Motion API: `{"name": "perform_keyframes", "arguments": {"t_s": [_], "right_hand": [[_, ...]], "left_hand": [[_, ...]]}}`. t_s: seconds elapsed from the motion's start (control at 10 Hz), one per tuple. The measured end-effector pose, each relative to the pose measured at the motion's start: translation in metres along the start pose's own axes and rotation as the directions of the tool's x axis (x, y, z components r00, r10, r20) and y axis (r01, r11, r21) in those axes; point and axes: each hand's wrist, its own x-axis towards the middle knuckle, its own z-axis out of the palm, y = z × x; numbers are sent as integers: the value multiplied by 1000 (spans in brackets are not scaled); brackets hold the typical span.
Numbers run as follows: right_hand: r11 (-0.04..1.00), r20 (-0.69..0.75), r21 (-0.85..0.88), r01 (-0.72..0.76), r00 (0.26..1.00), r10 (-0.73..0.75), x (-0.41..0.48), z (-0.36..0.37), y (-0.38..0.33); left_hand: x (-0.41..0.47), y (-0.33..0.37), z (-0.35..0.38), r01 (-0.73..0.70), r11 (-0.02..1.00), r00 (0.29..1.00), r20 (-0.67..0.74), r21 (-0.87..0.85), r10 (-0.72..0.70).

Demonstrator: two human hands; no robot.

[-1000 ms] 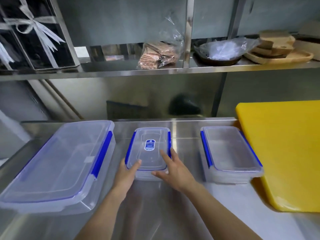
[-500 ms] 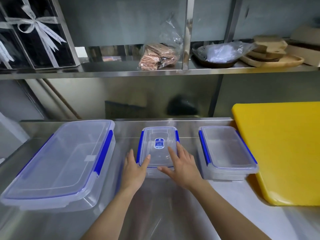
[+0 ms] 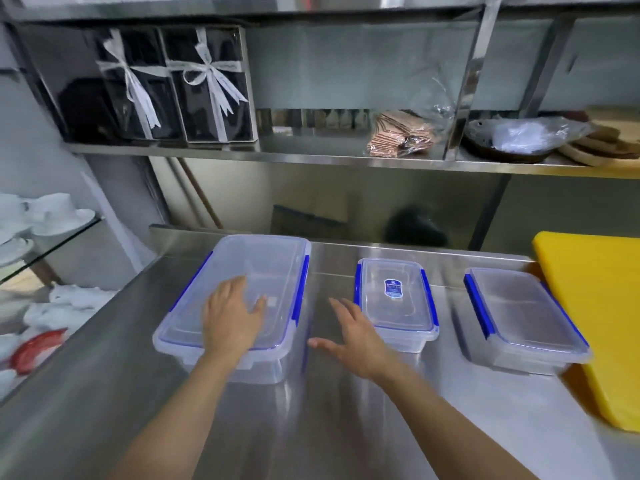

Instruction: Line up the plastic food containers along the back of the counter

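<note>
While my left hand (image 3: pixel 232 315) lies flat, fingers spread, over the clear lid of the large container (image 3: pixel 239 303) in the left centre of the frame, my right hand (image 3: pixel 353 336) hovers open above the bare counter (image 3: pixel 329 427) in the gap between that box and the small container (image 3: pixel 394 301). Neither hand is clamped on anything; the two are apart, palms down, and I cannot tell whether the left palm actually presses the lid or floats just over it.

Three lidded boxes with blue clips sit across the middle of the frame: the large one at left, the small labelled one at centre, the medium container (image 3: pixel 523 313) at right, just beside the yellow cutting board (image 3: pixel 595 313). Each has its long axis running from the bottom of the frame toward the top, short end facing the back ledge.

What matters next, I judge, is the large box. Its far end looks close to the back ledge, and its near end reaches lower in the frame than the other two. My left hand is already over it, while my right is nearer its right clip side than the small box. I would bring the right hand across to that side and square the box with both hands.
</note>
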Motion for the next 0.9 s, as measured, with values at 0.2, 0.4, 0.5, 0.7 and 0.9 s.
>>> {"name": "perform_keyframes", "arguments": {"t_s": [0.2,0.4,0.5,0.7,0.9], "right_hand": [[989,71,147,-4,997,-7,12,44,-39],[988,64,148,-31,998,21,19,75,-61],[995,58,91,-47,997,42,21,77,-64],[995,92,0,-100,991,99,21,72,-65],[993,157,-43,-111,981,116,19,42,-71]], "left_hand": [[-2,-79,-4,159,967,961,194,199,-198],[10,-98,-7,81,974,952,273,210,-138],[10,-101,-8,66,977,959,257,204,-118],[9,-98,-8,23,975,962,260,221,-81],[14,-90,-24,37,972,924,362,230,-121]]}}
